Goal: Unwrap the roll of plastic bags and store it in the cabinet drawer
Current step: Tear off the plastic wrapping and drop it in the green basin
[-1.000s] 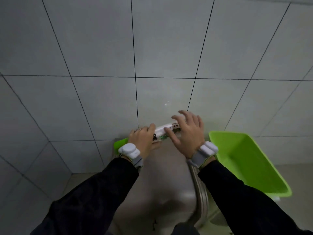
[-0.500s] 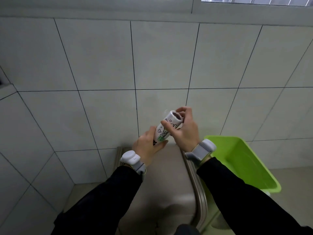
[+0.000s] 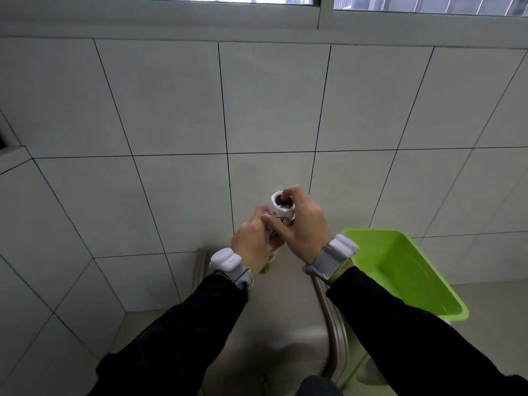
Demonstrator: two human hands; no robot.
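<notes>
A white tiled wall (image 3: 171, 110) fills the view, with a lime-green plastic bin (image 3: 405, 270) at lower right beside a beige counter surface (image 3: 285, 310). The roll of plastic bags (image 3: 281, 214) is held nearly upright in mid-air above that surface, its open core end facing up. The left hand (image 3: 253, 247) is wrapped around its lower half, fingers curled tight; the right hand (image 3: 304, 224) grips the upper end, thumb across the printed wrapper and a fingertip hooked into the core.

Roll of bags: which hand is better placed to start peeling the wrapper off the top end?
Probably the right hand: its fingertips are already at the open top end of the roll of bags, while the left hand grips the lower body, steadying it.
</notes>
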